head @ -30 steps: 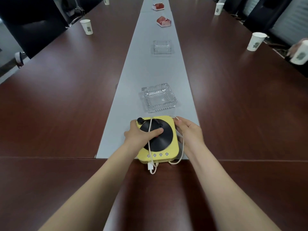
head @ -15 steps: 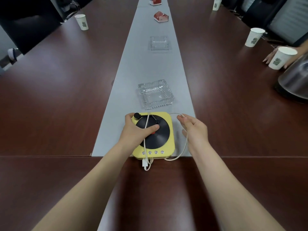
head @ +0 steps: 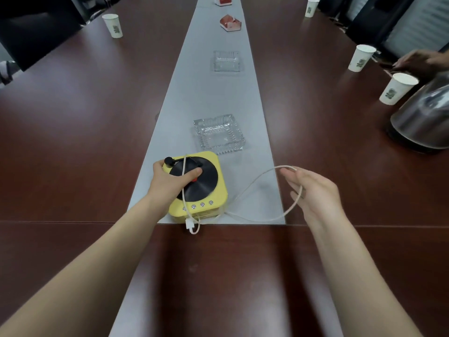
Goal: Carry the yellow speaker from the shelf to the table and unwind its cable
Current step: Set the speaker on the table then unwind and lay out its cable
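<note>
The yellow speaker (head: 218, 190), shaped like a small record player with a black disc on top, sits on the grey runner (head: 213, 93) of the dark wooden table (head: 73, 142). My left hand (head: 170, 181) presses down on its left side, thumb on the disc. One turn of the white cable (head: 257, 218) still crosses the disc, and its plug hangs at the speaker's front edge. My right hand (head: 313, 193) is well to the right of the speaker, fingers hooked through a wide loop of the cable lifted off the table.
A glass ashtray (head: 218, 135) lies just behind the speaker, another further back. Paper cups (head: 396, 88) and a metal kettle (head: 422, 117) stand at the right edge, where another person's hand (head: 418, 62) rests. Red boxes sit far down the runner.
My right hand has drawn away to the right, pulling a loop of cable off the speaker. My left hand stays on the speaker. The view has shifted slightly.
</note>
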`<state>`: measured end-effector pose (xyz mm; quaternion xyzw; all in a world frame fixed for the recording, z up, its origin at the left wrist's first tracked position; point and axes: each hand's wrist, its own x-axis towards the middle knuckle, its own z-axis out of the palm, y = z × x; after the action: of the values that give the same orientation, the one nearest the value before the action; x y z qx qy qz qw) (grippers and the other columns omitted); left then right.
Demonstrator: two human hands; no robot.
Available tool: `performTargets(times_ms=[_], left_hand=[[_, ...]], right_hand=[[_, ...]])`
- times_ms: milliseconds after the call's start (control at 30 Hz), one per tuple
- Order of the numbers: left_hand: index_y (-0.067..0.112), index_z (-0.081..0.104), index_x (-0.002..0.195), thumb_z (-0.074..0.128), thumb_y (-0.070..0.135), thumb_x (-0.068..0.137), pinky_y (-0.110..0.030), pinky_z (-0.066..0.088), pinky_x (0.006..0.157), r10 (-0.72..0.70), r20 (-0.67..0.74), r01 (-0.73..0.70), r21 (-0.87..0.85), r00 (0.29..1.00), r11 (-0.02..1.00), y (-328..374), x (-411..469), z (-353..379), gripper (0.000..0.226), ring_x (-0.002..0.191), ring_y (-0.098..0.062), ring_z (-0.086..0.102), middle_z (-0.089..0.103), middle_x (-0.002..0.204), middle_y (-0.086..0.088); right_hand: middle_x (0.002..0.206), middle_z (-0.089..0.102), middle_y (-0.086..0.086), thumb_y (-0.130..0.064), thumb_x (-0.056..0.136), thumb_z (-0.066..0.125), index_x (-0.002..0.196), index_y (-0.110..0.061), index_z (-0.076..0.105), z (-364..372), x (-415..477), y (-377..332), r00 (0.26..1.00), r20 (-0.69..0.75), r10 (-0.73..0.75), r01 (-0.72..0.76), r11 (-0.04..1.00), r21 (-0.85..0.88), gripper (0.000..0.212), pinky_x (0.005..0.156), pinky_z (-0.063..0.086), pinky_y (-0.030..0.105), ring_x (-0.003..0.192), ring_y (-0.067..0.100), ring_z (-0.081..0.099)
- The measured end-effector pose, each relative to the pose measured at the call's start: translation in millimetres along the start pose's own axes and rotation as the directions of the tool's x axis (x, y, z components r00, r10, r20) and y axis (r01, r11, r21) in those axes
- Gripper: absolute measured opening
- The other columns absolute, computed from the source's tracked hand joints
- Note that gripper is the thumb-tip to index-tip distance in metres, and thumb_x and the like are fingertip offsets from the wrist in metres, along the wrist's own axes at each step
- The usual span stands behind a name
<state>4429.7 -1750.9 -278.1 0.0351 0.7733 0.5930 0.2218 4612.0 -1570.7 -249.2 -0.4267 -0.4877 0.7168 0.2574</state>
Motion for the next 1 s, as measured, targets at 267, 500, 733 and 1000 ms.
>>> performTargets(times_ms=[267, 500, 733, 1000], left_hand=[[0.017, 0.03, 0.137, 0.083, 0.024, 0.07, -0.03, 0.045, 0.083, 0.015, 0.05, -0.02, 0.109, 0.999, 0.994, -1.4, -0.5, 3.0, 0.086, 0.1, -0.02, 0.055, 0.047, 0.118, -0.001], [0.017, 0.039, 0.129, 0.083, 0.042, 0.063, -0.04, 0.049, 0.093, 0.002, 0.038, -0.012, 0.257, 0.999, 0.966, -3.5, 4.0, -0.8, 0.083, 0.106, -0.024, 0.06, 0.059, 0.116, -0.003], [0.013, 0.042, 0.133, 0.076, 0.048, 0.07, -0.035, 0.046, 0.087, 0.045, 0.021, -0.05, 0.388, 0.999, 0.92, 0.9, 3.5, 3.0, 0.079, 0.109, -0.026, 0.058, 0.06, 0.118, -0.003], [0.011, 0.042, 0.134, 0.071, 0.046, 0.076, -0.031, 0.039, 0.08, 0.085, 0.016, -0.083, 0.454, 0.996, 0.887, 0.8, 1.4, 6.7, 0.074, 0.114, -0.028, 0.057, 0.059, 0.128, -0.008]], right_hand=[[0.079, 0.077, -0.009, -0.019, 0.095, 0.047, 0.096, -0.016, 0.066, -61.6, -11.8, -35.7, 0.995, 0.083, 0.055, -0.041, 0.986, -0.163, 0.019, 0.106, 0.037, 0.035, 0.101, 0.007, 0.063], [0.076, 0.077, -0.011, -0.02, 0.094, 0.05, 0.095, -0.017, 0.066, -40.2, -10.1, -10.9, 0.988, 0.136, 0.076, -0.061, 0.992, -0.107, 0.016, 0.111, 0.034, 0.038, 0.099, 0.007, 0.064], [0.078, 0.077, -0.01, -0.015, 0.092, 0.054, 0.099, -0.016, 0.067, -14.7, -11.5, 8.3, 0.981, 0.178, 0.076, -0.081, 0.996, 0.021, 0.014, 0.104, 0.041, 0.028, 0.094, 0.003, 0.068], [0.081, 0.077, -0.008, -0.02, 0.09, 0.059, 0.092, -0.019, 0.064, -0.8, -13.9, 33.3, 0.975, 0.18, 0.128, -0.137, 0.99, 0.04, 0.006, 0.108, 0.039, 0.035, 0.109, 0.011, 0.064]])
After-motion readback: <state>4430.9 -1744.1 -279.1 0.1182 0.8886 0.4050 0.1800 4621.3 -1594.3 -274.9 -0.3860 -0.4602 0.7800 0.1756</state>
